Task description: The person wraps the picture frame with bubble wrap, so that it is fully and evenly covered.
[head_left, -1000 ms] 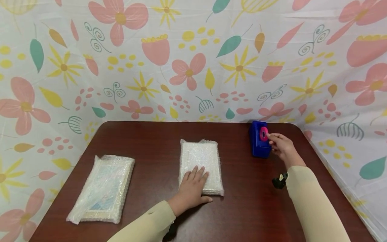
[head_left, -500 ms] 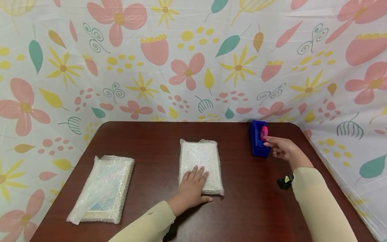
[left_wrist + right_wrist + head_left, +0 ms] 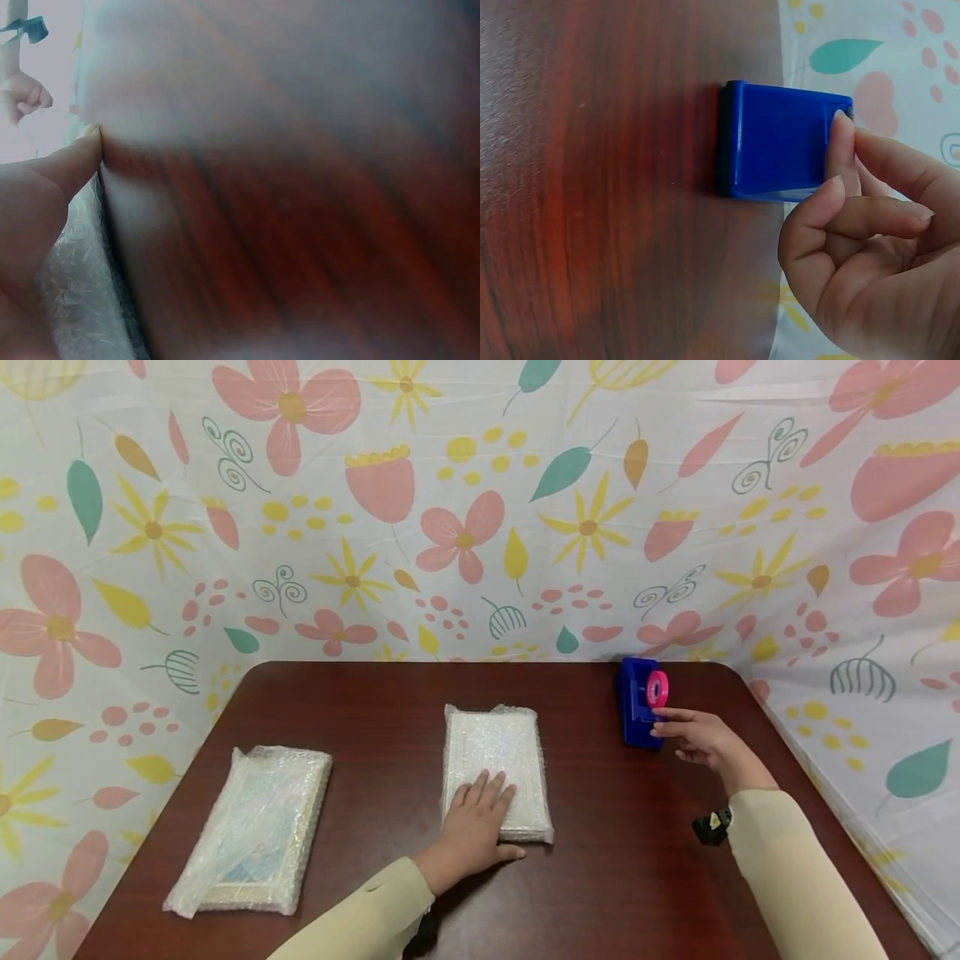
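My left hand (image 3: 472,831) lies flat on the near part of a bubble-wrapped rectangular package (image 3: 501,747) in the middle of the table; its thumb touches the tabletop beside it. At the back right stands a blue tape dispenser (image 3: 637,706) with a pink ring-shaped tape core (image 3: 657,689) at its top right. My right hand (image 3: 708,739) is at the dispenser's near end. In the right wrist view, its thumb and index fingertips come close together at the top of the blue dispenser (image 3: 780,142). Any tape between them is too small or transparent to see.
A second bubble-wrapped package (image 3: 258,827), with a blue picture showing through, lies at the table's left. The dark red-brown table (image 3: 375,693) ends at a flower-printed cloth wall (image 3: 465,568). A black wrist device (image 3: 711,827) hangs under the right sleeve.
My right hand has come away from the pink core and shifted toward the near end of the dispenser. The pink core tilts slightly differently. My left hand has stayed on the middle package.
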Demonstrator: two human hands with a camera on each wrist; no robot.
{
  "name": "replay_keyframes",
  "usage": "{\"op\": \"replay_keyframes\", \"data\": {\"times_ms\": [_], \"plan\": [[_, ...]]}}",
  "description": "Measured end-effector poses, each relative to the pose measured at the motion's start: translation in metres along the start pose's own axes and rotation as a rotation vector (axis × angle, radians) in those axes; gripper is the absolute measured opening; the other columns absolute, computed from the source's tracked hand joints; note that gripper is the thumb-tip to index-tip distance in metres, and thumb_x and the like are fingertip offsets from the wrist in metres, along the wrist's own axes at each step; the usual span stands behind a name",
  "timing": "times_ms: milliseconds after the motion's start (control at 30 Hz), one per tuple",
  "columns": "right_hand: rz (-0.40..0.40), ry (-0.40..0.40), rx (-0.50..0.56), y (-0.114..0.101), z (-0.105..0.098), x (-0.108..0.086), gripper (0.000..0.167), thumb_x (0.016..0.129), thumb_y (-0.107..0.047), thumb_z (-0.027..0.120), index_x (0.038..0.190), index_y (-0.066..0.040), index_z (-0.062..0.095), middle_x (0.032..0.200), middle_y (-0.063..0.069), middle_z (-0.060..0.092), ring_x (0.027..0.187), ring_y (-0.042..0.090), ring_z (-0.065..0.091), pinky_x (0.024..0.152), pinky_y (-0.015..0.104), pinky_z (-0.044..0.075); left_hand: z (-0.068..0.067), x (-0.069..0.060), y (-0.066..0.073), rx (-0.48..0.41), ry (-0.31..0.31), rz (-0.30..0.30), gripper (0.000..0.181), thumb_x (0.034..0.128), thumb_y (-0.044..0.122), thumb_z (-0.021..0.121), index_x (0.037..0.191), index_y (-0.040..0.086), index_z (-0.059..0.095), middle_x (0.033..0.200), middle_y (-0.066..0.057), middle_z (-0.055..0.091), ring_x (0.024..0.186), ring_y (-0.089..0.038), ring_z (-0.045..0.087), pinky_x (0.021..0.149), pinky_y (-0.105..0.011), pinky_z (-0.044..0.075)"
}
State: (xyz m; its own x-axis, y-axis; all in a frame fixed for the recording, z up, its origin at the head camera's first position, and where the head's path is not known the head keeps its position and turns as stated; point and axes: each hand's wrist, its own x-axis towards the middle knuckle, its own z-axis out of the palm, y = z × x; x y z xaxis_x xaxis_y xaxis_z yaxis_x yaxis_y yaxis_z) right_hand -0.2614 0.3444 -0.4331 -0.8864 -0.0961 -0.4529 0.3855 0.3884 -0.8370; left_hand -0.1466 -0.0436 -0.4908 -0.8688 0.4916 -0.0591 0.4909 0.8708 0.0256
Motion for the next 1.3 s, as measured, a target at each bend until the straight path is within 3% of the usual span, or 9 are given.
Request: {"op": "replay_keyframes", "data": {"times_ms": [200,400,633,933,1200,1300], "plan": [[-0.035,0.039,-0.048,0.001,0.004,-0.001,0.067,0.106,-0.029,0.056,0.161,-0.002,0.029,0.086,-0.029,0.068,0.055,0.003,0.043,0.072,0.023,0.055,-0.001,0.000,0.000,-0.009,-0.001,-0.004,0.094,0.0863,0.071,0.065,0.159,0.018,0.039,0.167,-0.004,0.036,0.155,-0.027,0.034,0.121,-0.044,0.035],[-0.028,0.017,-0.019,-0.003,-0.001,0.000,0.066,0.105,-0.029,0.058,0.159,-0.002,0.032,0.088,-0.028,0.069,0.065,0.001,0.053,0.072,0.021,0.054,-0.001,0.000,0.000,-0.014,0.011,-0.002,0.093,0.0861,0.070,0.066,0.158,0.017,0.040,0.166,-0.005,0.037,0.155,-0.027,0.034,0.121,-0.044,0.036],[-0.012,-0.029,0.023,-0.012,-0.005,-0.004,0.037,0.103,-0.026,0.061,0.139,-0.023,0.058,0.089,-0.024,0.072,0.062,0.001,0.050,0.071,0.019,0.054,-0.001,0.000,0.000,-0.019,0.018,-0.004,0.093,0.0859,0.071,0.067,0.158,0.017,0.040,0.166,-0.005,0.038,0.155,-0.027,0.035,0.120,-0.044,0.036],[-0.063,0.008,0.088,0.007,0.007,-0.008,0.036,0.103,-0.026,0.062,0.138,-0.027,0.055,0.091,-0.024,0.073,0.082,-0.001,0.065,0.073,0.021,0.054,-0.002,0.000,0.000,-0.021,0.028,0.004,0.093,0.0862,0.069,0.067,0.157,0.016,0.041,0.166,-0.006,0.039,0.154,-0.028,0.036,0.120,-0.044,0.036],[-0.064,0.059,0.139,0.015,0.014,-0.007,0.032,0.102,-0.024,0.062,0.129,-0.040,0.059,0.089,-0.024,0.072,0.068,0.000,0.058,0.071,0.020,0.053,0.000,0.000,0.000,-0.032,0.012,-0.006,0.093,0.0861,0.069,0.067,0.158,0.017,0.040,0.166,-0.005,0.038,0.155,-0.027,0.034,0.121,-0.044,0.035],[-0.054,0.074,0.134,0.015,0.016,-0.007,0.037,0.103,-0.028,0.062,0.138,-0.037,0.057,0.084,-0.022,0.071,0.063,0.000,0.054,0.070,0.020,0.053,0.000,0.000,0.000,-0.033,0.015,-0.004,0.093,0.0861,0.069,0.068,0.158,0.016,0.041,0.166,-0.005,0.038,0.154,-0.028,0.035,0.120,-0.044,0.035]]}}
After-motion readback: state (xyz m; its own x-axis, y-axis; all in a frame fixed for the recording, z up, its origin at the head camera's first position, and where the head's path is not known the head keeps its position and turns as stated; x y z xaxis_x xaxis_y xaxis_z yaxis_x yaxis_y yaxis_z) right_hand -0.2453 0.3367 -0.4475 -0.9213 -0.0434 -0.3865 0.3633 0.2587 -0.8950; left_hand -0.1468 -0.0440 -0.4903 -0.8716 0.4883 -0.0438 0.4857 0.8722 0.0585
